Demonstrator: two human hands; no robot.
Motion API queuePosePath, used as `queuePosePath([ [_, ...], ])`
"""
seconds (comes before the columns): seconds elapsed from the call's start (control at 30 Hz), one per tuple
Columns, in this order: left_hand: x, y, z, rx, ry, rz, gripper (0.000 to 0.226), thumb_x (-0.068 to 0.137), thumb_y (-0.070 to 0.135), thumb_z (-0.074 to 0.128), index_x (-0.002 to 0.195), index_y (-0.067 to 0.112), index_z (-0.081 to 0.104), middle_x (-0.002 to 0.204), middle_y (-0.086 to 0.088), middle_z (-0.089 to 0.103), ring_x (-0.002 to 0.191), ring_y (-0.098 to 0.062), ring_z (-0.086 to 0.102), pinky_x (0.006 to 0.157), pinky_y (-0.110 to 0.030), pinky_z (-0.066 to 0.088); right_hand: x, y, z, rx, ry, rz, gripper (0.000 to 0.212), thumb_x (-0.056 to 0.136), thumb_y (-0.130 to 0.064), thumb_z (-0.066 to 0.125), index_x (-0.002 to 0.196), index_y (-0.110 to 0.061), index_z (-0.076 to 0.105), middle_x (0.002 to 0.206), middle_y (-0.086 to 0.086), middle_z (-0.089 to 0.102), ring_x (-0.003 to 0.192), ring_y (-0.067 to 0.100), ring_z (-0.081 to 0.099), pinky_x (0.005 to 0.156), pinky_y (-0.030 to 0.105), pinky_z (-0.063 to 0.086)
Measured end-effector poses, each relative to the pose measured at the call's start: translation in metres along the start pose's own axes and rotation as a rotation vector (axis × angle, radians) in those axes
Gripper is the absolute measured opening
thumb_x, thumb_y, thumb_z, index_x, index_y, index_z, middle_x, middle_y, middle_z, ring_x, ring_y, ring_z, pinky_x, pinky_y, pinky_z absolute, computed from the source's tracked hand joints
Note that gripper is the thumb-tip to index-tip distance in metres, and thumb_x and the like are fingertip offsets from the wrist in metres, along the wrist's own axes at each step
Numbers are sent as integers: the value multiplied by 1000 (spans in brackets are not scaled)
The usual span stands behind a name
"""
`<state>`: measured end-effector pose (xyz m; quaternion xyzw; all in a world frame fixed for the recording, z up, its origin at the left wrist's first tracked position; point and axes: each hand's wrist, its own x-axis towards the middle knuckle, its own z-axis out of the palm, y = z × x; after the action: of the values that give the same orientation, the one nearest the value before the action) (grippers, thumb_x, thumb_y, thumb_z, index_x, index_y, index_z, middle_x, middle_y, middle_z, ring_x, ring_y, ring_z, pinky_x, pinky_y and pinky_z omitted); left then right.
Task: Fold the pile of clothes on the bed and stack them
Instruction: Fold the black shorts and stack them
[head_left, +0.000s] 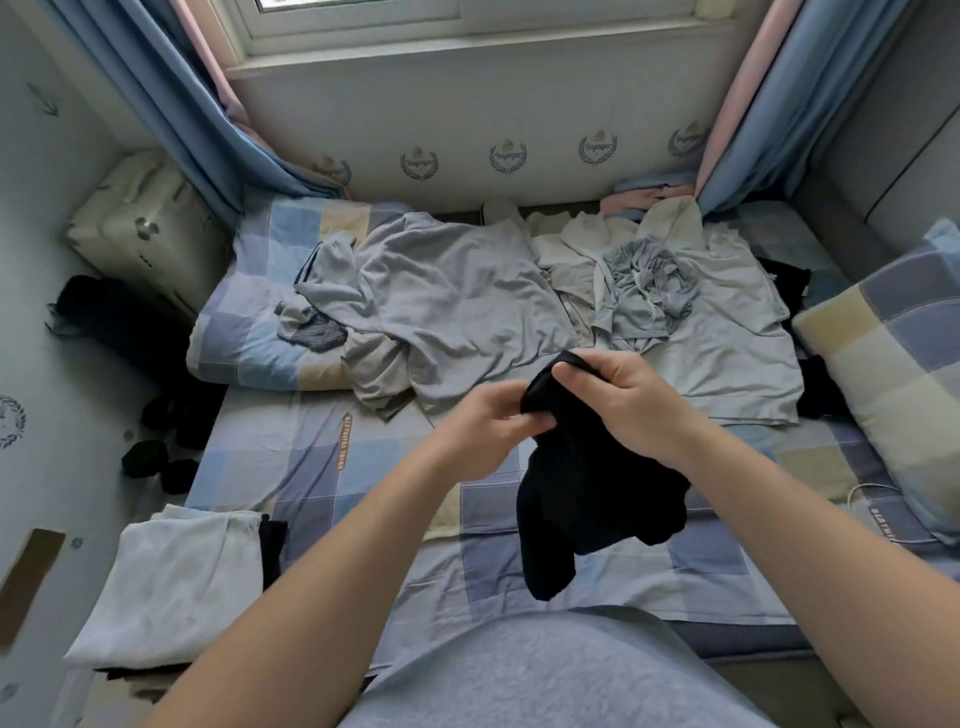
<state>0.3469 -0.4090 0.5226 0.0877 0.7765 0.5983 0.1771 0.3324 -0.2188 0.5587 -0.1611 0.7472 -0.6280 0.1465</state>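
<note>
A black garment (597, 493) was held above the middle of the bed (363, 467), its top pinched by the fingers of the left hand (488, 423) and right hand (626, 402). Pale clothes (467, 301) were heaped at the bed's far side, a folded white piece (171, 587) at its near left corner

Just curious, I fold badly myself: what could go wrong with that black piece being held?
The black garment hangs bunched from the left hand and right hand, so it may fold crooked unless spread flat first. The folded white garment lies at the near left edge of the bed; a nudge might slide it off, down where dark things lie.
</note>
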Motion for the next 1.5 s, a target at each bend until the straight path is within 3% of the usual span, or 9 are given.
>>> queuePosePath([
  [0.1, -1, 13, -8, -161, 100, 12, 3, 95, 3, 59, 92, 4, 60, 80, -6, 61, 77, -14, 59, 76, -32, 45, -1, 1, -20, -52, -49, 9, 4, 96, -15, 67, 98, -12, 67, 82, 3, 65, 77, 14, 61, 71, 27, 48],
  [0.2, -6, 35, -19, -238, 237, 35, 20, 102, -2, 48, 86, 8, 55, 70, 1, 58, 64, -6, 56, 63, -22, 44, -9, 21, -27, -237, -196, 218, 27, 83, -16, 82, 102, -27, 67, 88, -13, 73, 86, 2, 68, 78, 20, 52],
  [0.4, -8, 38, -46, -199, 446, 19, 20, 98, 23, 57, 81, 14, 60, 75, -9, 52, 72, -23, 47, 65, -36, 39, -19, 55, -4, 1, -69, 412, 9, 92, -4, 70, 92, -12, 73, 80, -5, 75, 81, 12, 71, 73, 25, 55],
  [0.53, -12, 15, -60, -79, 637, -138, 13, 101, 24, 59, 111, 17, 62, 96, -1, 64, 80, -1, 62, 78, -24, 50, -17, 34, -3, 204, 67, 386, 11, 90, -6, 71, 100, -9, 74, 89, 7, 77, 81, 21, 74, 67, 28, 58],
  [0.63, -13, 2, -57, 39, 522, -188, 35, 89, 33, 75, 119, 21, 62, 120, -3, 66, 110, -12, 65, 95, -31, 52, -8, 20, -6, 316, 209, 402, 13, 91, -9, 71, 103, -4, 70, 95, 15, 75, 80, 26, 73, 66, 32, 59],
  [0.83, -24, 4, 6, -21, -92, -152, 38, 81, 13, 83, 115, 18, 67, 110, -1, 73, 97, -5, 68, 90, -26, 54, 0, -9, 9, 469, 277, 335, 10, 92, -3, 66, 102, -1, 64, 93, 18, 68, 82, 28, 69, 75, 40, 59],
  [1.03, -12, -7, 23, 111, 250, 12, 9, 91, 14, 60, 96, 19, 65, 87, -1, 70, 80, -18, 65, 71, -37, 50, -4, -35, 6, 632, 307, 262, 6, 94, -1, 61, 100, -3, 59, 89, 17, 65, 78, 28, 68, 62, 37, 61],
  [1.13, -11, -10, 12, 277, 352, -16, 20, 91, 8, 58, 86, 26, 63, 70, 9, 63, 59, -7, 53, 54, -23, 37, -8, -37, -6, 711, 337, 265, 6, 96, -1, 57, 93, -5, 59, 81, 13, 70, 72, 25, 70, 57, 35, 59],
  [1.5, -8, -16, -48, 336, 412, -146, 22, 89, 6, 62, 93, 27, 68, 85, 6, 68, 73, -14, 62, 68, -31, 50, -10, 22, -55, 987, 696, 481, 16, 103, -1, 43, 94, 2, 56, 93, 16, 62, 74, 22, 67, 55, 25, 59],
])
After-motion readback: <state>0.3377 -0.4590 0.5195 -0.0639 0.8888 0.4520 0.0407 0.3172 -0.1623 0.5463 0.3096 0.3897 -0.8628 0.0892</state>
